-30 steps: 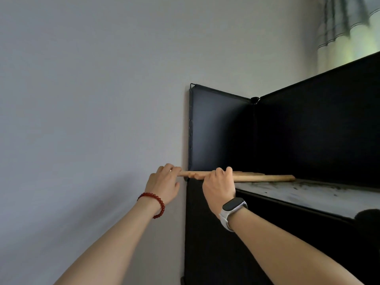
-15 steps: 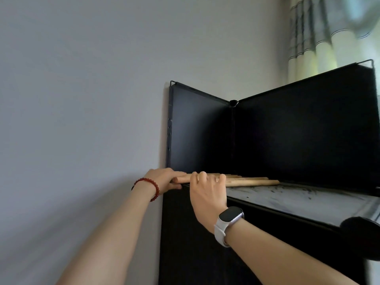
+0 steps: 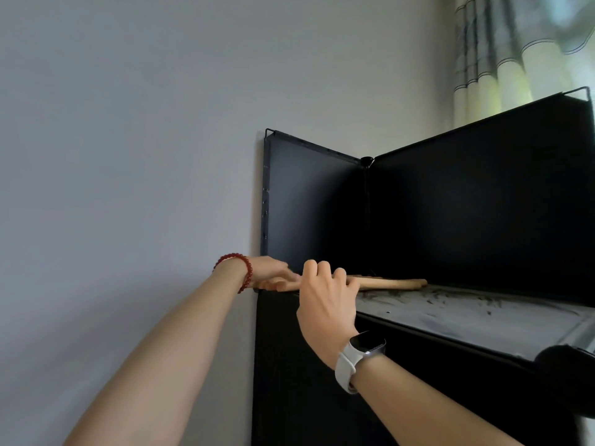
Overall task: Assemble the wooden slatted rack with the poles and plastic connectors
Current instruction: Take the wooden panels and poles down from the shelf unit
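1. The wooden poles (image 3: 391, 282) are pale, round, smooth rods of light tan wood, lying flat as a small bundle on the dusty top shelf (image 3: 467, 312) of a black cabinet (image 3: 483, 194). How many there are cannot be counted; at least two rounded ends show at the 3 o'clock tip of the bundle.
2. The bundle runs from about 9 o'clock to 3 o'clock across the shelf's near left corner, with its left ends sticking out past the cabinet's edge.
3. The left hand (image 3: 273, 273), with a red bead bracelet (image 3: 240, 270) on its wrist, lies on the poles' left ends; its fingers reach over them toward 3 o'clock, but whether they close on the wood cannot be told.
4. The right hand (image 3: 325, 300), with a white-strapped watch (image 3: 357, 357) on its wrist, is just at 3 o'clock of the left hand; its fingers (image 3: 317, 268) curl over the top of the bundle, gripping it from the near side.
5. Behind the poles, at 12 o'clock, two black panels meet in a corner.
6. The shelf surface is grey with dark streaks in the dust.
7. A plain grey wall (image 3: 128, 156) fills the 9 o'clock side; a pale curtain (image 3: 521, 53) hangs at 1 o'clock.
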Demonstrator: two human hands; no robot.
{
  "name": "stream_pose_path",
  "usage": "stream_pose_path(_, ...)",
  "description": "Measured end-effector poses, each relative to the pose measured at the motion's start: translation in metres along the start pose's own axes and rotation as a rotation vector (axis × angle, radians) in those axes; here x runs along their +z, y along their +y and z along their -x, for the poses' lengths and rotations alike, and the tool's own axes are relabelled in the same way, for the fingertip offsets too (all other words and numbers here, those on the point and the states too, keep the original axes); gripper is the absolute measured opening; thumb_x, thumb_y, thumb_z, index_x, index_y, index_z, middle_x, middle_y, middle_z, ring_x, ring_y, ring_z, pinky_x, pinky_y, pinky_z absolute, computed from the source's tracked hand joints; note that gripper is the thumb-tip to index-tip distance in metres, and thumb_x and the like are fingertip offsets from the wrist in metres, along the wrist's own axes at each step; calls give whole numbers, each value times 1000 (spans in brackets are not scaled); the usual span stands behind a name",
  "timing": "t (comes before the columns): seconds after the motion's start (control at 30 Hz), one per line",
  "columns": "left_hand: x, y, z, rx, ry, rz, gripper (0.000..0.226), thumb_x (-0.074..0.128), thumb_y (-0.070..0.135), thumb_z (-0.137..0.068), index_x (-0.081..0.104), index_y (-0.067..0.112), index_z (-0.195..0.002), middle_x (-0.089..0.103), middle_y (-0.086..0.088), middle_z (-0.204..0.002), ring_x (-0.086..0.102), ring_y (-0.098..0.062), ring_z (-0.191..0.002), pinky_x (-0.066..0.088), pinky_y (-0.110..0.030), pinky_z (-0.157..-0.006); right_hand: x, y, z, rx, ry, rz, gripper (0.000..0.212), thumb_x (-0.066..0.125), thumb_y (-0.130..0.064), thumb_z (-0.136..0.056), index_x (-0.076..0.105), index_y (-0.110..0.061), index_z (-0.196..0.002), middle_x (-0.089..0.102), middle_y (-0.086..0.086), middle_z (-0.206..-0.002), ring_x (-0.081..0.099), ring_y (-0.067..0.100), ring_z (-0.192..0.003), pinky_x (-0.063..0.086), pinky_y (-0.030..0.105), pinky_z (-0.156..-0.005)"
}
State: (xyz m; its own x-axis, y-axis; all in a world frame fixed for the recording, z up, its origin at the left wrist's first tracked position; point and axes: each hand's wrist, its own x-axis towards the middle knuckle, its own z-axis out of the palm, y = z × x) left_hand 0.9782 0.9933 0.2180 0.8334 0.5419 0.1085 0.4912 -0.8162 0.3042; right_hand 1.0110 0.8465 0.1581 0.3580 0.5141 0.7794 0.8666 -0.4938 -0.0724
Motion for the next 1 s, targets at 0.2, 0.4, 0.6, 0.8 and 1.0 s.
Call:
stream_pose_path(0.2,11,6,-11,-69,-31,-70,58,38,56,-93,37,24,-141,39,-1,-144,37,-24,-131,34,-35,-101,-10,2,-3,126,29,-191,38,48,-5,-88,35,-17,-121,37,5,-122,37,23,-111,35,35,-92)
stream_pose_path(0.4,19,2,-18,63,143,6,21,48,38,-93,58,22,-86,59,-5,-91,51,-15,-81,45,-30,-80,-14,2,-2,156,11,-229,32,44,-4,-90,36,-16,-119,46,4,-121,44,27,-111,34,36,-94)
stream_pose_path(0.6,18,11,-3,68,196,217,18,55,22,-91,65,8,-84,58,-14,-72,62,-29,-73,53,-38,-84,-14,-1,-2,167,37,-272,35,44,-5,-92,36,-18,-123,42,3,-125,45,26,-113,35,35,-94)
stream_pose_path(0.8,23,17,0,76,181,185,38,62,22,-89,54,6,-122,65,-15,-107,64,-30,-93,56,-38,-80,-23,3,-1,262,125,-537,31,39,-6,-96,42,-15,-125,39,2,-132,42,21,-115,37,36,-97)
stream_pose_path(1.0,38,14,-1,220,412,186,23,55,31,-94,66,20,-111,58,13,-72,58,-12,-74,53,-29,-76,-25,6,11,178,161,-541,39,42,0,-94,41,-13,-130,38,1,-134,39,16,-116,34,18,-86)
